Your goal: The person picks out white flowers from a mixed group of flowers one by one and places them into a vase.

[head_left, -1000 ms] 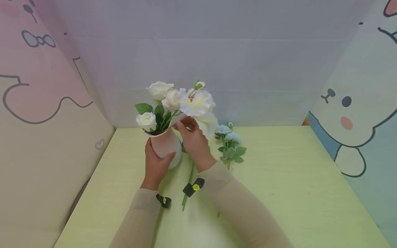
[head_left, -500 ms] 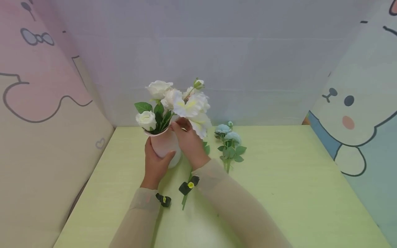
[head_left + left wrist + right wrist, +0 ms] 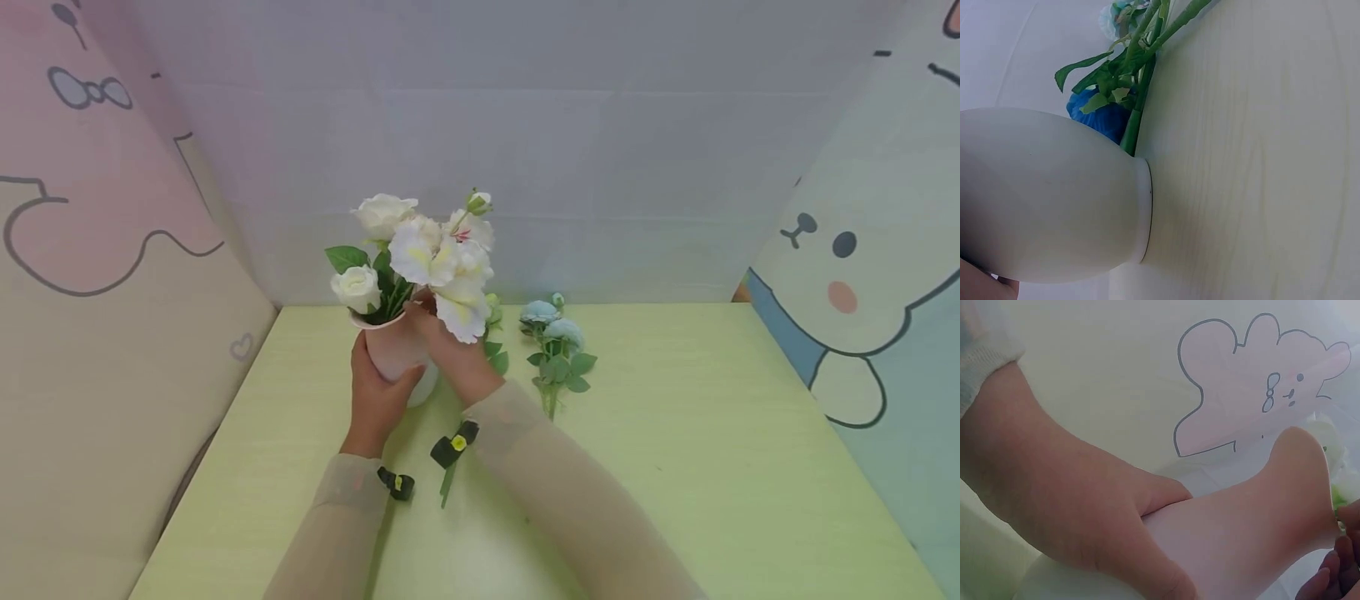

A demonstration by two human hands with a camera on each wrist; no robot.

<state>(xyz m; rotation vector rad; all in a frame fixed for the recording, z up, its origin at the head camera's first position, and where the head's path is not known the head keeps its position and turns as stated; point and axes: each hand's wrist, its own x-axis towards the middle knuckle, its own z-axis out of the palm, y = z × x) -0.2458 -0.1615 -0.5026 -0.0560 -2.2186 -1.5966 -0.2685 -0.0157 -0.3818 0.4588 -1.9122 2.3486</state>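
A pale pink-white vase (image 3: pixel 392 350) stands on the table, gripped round its body by my left hand (image 3: pixel 373 404). In the right wrist view, the thumb and fingers of that left hand (image 3: pixel 1091 506) wrap the vase's side. White roses (image 3: pixel 357 288) with green leaves rise from its mouth. At the right side of the rim, my right hand (image 3: pixel 459 354) pinches the stem of a white flower (image 3: pixel 460 310) with yellow-centred petals; the stem itself is mostly hidden by the fingers. A small bud (image 3: pixel 478 202) tops this spray. The right fingertips (image 3: pixel 1329 581) touch close to the rim.
Light blue flowers (image 3: pixel 562 335) with green leaves lie on the table (image 3: pixel 712 467) right of the hands. Another stem (image 3: pixel 447 485) lies partly under the right wrist. Behind the vase, a deep blue bloom (image 3: pixel 1100 115) shows in the left wrist view. Cartoon-printed walls surround the table.
My right hand has moved left and slightly closer to the vase's mouth, bringing the white-and-yellow flower over beside the roses. The left hand and vase have stayed put.
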